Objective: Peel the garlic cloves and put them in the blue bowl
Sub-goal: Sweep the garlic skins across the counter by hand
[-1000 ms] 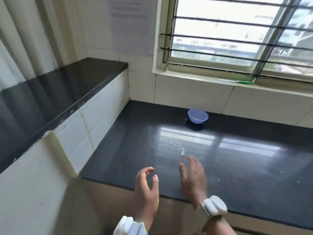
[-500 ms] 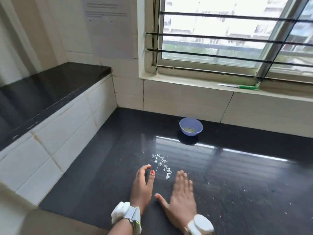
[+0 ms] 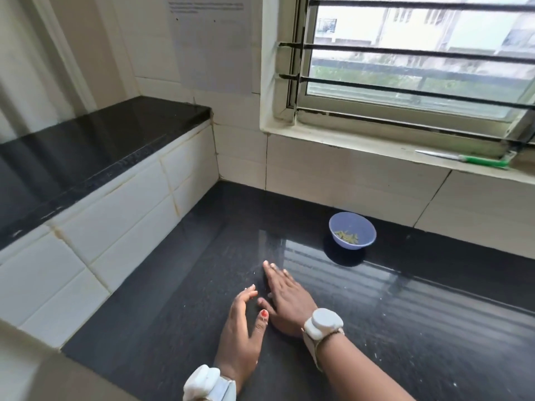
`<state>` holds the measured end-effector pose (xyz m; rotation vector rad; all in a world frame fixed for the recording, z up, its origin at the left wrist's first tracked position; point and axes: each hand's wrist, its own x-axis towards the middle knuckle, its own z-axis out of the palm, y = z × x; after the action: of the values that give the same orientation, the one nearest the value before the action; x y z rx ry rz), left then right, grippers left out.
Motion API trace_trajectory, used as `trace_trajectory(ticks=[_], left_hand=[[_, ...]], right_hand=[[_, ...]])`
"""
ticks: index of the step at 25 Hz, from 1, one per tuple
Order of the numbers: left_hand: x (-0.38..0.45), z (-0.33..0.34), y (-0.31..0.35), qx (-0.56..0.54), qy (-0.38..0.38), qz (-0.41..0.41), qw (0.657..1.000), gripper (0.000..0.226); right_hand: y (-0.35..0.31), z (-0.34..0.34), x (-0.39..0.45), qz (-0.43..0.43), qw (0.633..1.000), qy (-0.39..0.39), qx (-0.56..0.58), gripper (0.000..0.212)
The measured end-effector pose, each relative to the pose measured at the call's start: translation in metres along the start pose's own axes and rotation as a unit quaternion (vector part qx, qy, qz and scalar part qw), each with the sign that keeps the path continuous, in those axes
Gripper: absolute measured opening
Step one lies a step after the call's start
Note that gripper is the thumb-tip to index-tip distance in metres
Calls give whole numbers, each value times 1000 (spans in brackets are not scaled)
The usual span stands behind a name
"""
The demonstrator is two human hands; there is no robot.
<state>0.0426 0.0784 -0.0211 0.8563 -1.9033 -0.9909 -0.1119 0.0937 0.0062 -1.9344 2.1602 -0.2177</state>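
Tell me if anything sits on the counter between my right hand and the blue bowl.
Nothing visible does. The right hand lies flat on the black counter, and only bare, shiny counter separates its fingertips from the blue bowl near the tiled wall.

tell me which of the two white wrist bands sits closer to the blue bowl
The white wrist band on the right hand: it lies farther up the black counter toward the blue plastic bowl than the left wrist's band.
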Motion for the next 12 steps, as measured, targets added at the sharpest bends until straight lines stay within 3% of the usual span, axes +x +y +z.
trace_trajectory(ticks=[2, 5, 8, 10, 12], left_hand=[[-1, 1, -3, -14, 12, -4, 1000, 39], [1, -1, -4, -42, 16, -16, 999, 40], [0, -3, -2, -64, 1, -28, 998, 41], [1, -4, -1, -81, -13, -33, 996, 42], [1, -5, -1, -101, -21, -43, 994, 45]], right_hand=[[-4, 1, -15, -54, 998, -3, 23, 77], [-12, 6, -41, -66, 991, -4, 113, 75], [-19, 7, -68, 28, 961, 62, 267, 66], [-17, 18, -84, 158, 968, 115, 159, 90], [-21, 30, -97, 226, 969, 86, 58, 111]])
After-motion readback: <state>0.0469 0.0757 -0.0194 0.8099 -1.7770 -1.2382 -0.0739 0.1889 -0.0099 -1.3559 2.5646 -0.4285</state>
